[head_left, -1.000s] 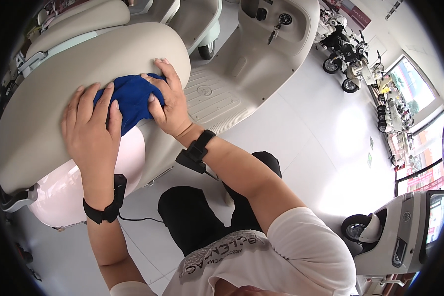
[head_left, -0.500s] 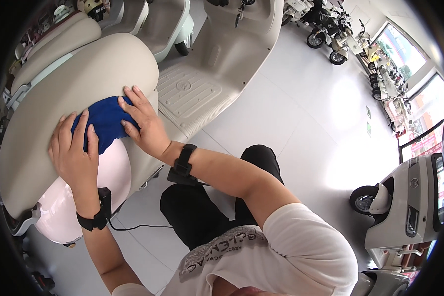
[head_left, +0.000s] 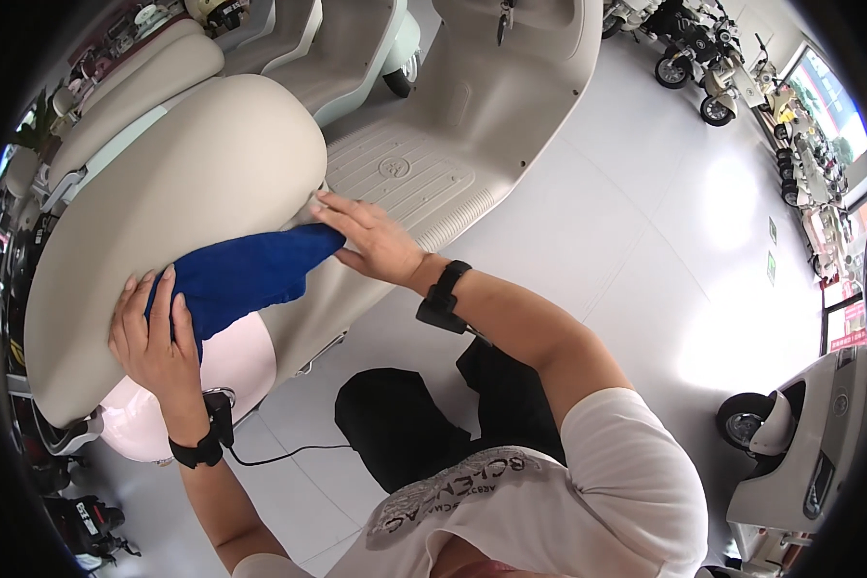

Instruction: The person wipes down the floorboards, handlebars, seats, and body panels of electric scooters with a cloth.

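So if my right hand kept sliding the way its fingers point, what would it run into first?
Probably the front end of the beige seat: the right hand points up-left along the blue cloth, fingertips already about at the seat's edge. Depth is hard to judge.

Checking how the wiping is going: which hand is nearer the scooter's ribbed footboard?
The right hand. It holds the blue cloth's front end at the seat's tip, right beside the footboard. The left hand presses the cloth's other end farther back.
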### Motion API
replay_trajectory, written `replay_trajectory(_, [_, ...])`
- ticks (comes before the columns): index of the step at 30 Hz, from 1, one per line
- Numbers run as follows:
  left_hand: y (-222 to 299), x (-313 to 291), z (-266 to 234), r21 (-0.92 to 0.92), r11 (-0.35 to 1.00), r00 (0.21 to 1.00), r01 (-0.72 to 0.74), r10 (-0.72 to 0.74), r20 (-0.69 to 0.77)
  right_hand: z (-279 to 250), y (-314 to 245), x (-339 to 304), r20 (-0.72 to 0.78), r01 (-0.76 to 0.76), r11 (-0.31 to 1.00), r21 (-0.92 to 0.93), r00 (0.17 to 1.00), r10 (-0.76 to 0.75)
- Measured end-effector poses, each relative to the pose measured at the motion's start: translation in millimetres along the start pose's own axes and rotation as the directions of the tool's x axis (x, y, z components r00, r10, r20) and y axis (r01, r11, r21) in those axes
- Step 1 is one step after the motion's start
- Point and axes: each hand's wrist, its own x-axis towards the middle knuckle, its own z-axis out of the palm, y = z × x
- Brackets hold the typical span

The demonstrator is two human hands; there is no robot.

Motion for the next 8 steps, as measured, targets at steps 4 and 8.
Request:
replay_trajectory(4, [5, 8, 0, 0.03, 0.999, 0.999, 0.036, -0.036, 0.017, -11, 100, -32, 0.182, -0.196, 0.918, -0.344, 0.946, 0.27])
replay_trajectory(8, [4, 7, -7, 0.105, 0.994, 0.999, 0.037, -0.039, 0.021, -3, 170, -42, 0.324, -0.305, 0.833, -0.461, 0.817, 0.478])
